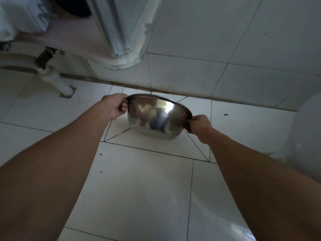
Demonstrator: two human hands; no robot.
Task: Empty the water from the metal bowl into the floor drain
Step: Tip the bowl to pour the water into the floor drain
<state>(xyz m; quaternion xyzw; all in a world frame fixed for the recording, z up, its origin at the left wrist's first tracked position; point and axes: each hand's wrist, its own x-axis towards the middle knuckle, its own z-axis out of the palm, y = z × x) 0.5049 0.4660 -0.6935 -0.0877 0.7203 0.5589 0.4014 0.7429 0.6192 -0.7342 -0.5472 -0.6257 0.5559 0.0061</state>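
Observation:
A shiny metal bowl hangs above the white tiled floor, tipped away from me so that I see its outer wall and underside. My left hand grips its rim on the left side. On the right side, my right hand pinches the rim. The bowl's inside and any water are hidden. Under the bowl the floor tiles are cut on diagonals that slope toward a point covered by the bowl; the drain itself is out of sight.
A white drain pipe enters the floor at the left. A pedestal base stands against the tiled wall ahead. A rounded white fixture fills the right edge.

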